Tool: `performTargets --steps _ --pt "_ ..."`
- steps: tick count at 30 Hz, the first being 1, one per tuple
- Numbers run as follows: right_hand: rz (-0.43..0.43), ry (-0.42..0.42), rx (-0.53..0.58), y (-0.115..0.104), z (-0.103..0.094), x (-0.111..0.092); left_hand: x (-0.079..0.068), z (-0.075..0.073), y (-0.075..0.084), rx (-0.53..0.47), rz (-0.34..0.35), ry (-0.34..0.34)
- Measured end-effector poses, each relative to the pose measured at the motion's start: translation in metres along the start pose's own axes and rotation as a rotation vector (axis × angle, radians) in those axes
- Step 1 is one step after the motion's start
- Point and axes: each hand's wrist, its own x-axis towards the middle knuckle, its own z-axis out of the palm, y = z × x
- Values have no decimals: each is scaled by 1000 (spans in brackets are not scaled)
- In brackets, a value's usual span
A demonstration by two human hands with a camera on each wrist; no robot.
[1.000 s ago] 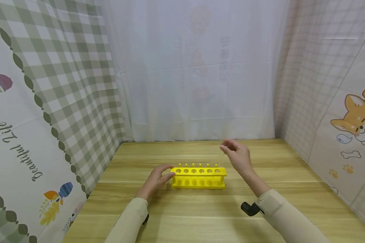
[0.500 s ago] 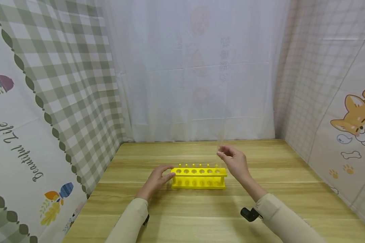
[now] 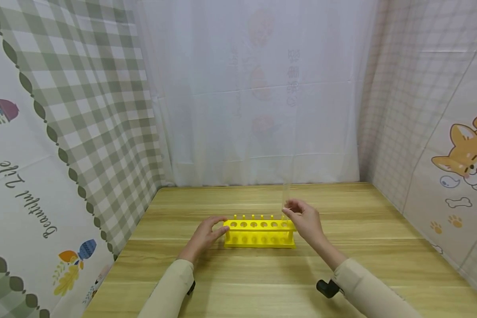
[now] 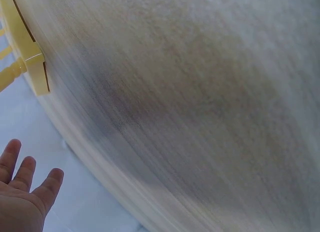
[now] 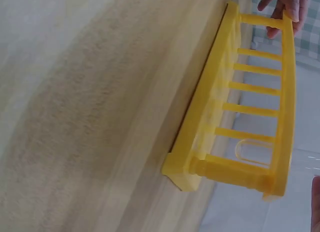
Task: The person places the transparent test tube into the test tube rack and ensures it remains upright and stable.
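A yellow test tube rack (image 3: 259, 229) with a row of holes and pegs stands on the table. At its left end my left hand (image 3: 204, 234) holds the top plate with thumb and fingers; in the left wrist view the other fingers (image 4: 48, 187) extend free. My right hand (image 3: 308, 221) pinches a clear test tube (image 3: 286, 192) upright at the rack's right end. Below the top plate, the rounded tube bottom (image 5: 253, 152) shows in the right wrist view, hanging above the base. Most of the tube is faint against the pale curtain.
The wooden table (image 3: 238, 282) runs back to a white curtain (image 3: 238, 110). Checked and printed cloths hang along the left and right sides. A black wrist camera (image 3: 327, 288) juts from under the right sleeve.
My right hand has come left and down with the test tube, whose lower end has passed through the rack's rightmost hole. The left hand and the rack have stayed put.
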Motion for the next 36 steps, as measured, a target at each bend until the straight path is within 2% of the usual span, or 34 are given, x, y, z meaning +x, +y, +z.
performTargets --steps 14,22,36 --pt "0 -33 -22 16 7 -10 0 0 0 -16 -17 2" --pt "-39 -22 -49 22 8 -14 1 0 0 -8 -20 0" --pt "-55 -55 -116 20 9 -13 0 1 1 -28 -15 5"
